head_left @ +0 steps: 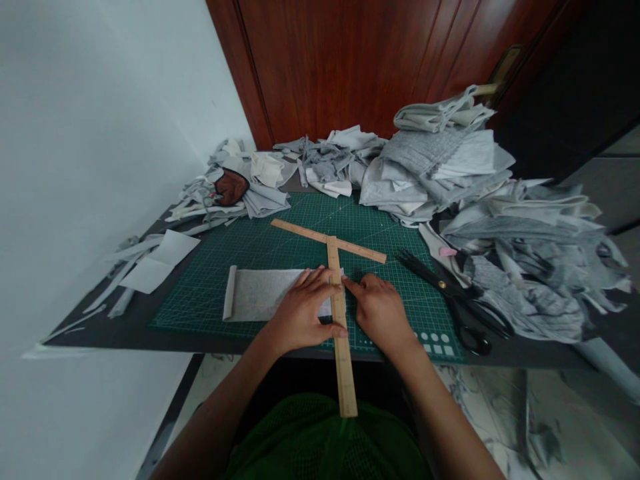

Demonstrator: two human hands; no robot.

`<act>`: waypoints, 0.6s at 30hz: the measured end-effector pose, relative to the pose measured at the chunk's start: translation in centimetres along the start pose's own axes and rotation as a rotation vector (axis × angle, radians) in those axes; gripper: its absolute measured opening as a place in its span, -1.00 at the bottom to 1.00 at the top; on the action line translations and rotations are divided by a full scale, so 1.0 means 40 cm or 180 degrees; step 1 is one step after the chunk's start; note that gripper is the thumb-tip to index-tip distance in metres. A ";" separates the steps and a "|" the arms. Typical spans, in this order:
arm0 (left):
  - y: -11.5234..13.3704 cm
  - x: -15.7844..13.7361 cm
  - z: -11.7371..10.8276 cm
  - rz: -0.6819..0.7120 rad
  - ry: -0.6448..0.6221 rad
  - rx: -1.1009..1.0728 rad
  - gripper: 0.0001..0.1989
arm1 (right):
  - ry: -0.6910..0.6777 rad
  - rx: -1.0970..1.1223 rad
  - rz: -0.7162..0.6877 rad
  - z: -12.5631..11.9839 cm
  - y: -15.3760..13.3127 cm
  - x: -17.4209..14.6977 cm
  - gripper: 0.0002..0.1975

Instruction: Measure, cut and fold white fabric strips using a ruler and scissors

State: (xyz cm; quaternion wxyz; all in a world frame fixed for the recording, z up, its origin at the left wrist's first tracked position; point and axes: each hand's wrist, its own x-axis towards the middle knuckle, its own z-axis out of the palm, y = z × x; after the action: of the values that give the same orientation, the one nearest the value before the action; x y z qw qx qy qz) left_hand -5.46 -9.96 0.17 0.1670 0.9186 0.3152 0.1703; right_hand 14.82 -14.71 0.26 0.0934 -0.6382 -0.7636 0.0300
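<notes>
A strip of light grey fabric [260, 293] lies flat on the green cutting mat, its left end rolled or folded over. Across its right end runs a wooden ruler [343, 373], sticking out past the table's front edge. My left hand [307, 310] presses on fabric and ruler, fingertips along the ruler's upper part and thumb over it lower down. My right hand [380, 310] rests just right of the ruler, index finger stretched to the fabric's right edge, other fingers curled. Whatever they may hold is hidden. A second wooden ruler [300, 232] lies slantwise at the first one's far end.
Black scissors [443, 287] lie open on the right, beside a grey fabric heap [530, 280]. Stacked cloth [435, 160] and scraps [330, 160] line the back. A brown piece [231, 187] sits among scraps at left. White pieces [160, 260] lie near the wall.
</notes>
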 end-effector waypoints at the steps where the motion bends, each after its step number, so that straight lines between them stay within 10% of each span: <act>1: -0.001 0.000 0.000 0.0004 -0.0002 -0.0012 -0.20 | 0.0001 0.0002 0.0001 0.000 0.000 0.000 -0.41; 18: -0.004 -0.002 0.001 -0.0108 -0.0018 -0.0029 -0.16 | -0.0063 0.0013 0.0039 -0.004 -0.004 0.004 -0.43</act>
State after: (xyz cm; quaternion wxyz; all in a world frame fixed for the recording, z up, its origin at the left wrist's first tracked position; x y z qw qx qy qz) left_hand -5.58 -9.89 0.07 0.1749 0.9128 0.3295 0.1663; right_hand 14.68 -14.60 0.47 0.0869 -0.6423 -0.7605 0.0385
